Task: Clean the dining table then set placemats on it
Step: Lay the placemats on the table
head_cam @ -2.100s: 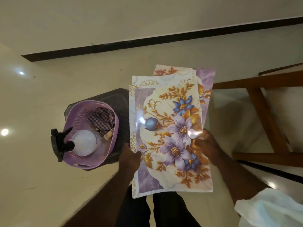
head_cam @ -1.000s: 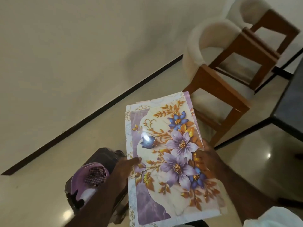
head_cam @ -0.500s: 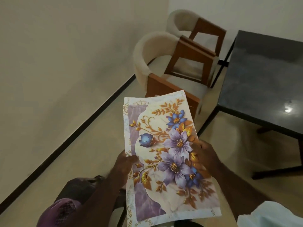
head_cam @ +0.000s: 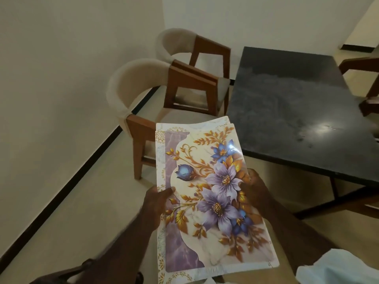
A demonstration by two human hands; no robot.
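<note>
Step in hand: the placemat stage. A stack of glossy rectangular placemats (head_cam: 213, 191), printed with purple and blue flowers and gold leaves on a marbled ground, is held in the air in front of the person, short of the near corner of the tabletop and touching nothing else. At least two sheets show at the far edge; the full count cannot be told.

Hands: the left hand (head_cam: 158, 199) grips the stack's left long edge, thumb on top. The right hand (head_cam: 253, 189) grips the right long edge in the same way. Both are clamped on the stack.

The dark, polished stone tabletop (head_cam: 287, 111) lies ahead and to the right. Pale streaks show on it; these may be wiping marks or only glare. Nothing is seen lying on the visible part.

Two cream-upholstered chairs with brown wooden frames (head_cam: 143, 95) stand along its left side. A white cloth (head_cam: 338, 267) shows at the lower right.

Next move, as judged: carry the stack over the tabletop, free one hand, peel off the top sheet and lay it flat and square before a seat.
</note>
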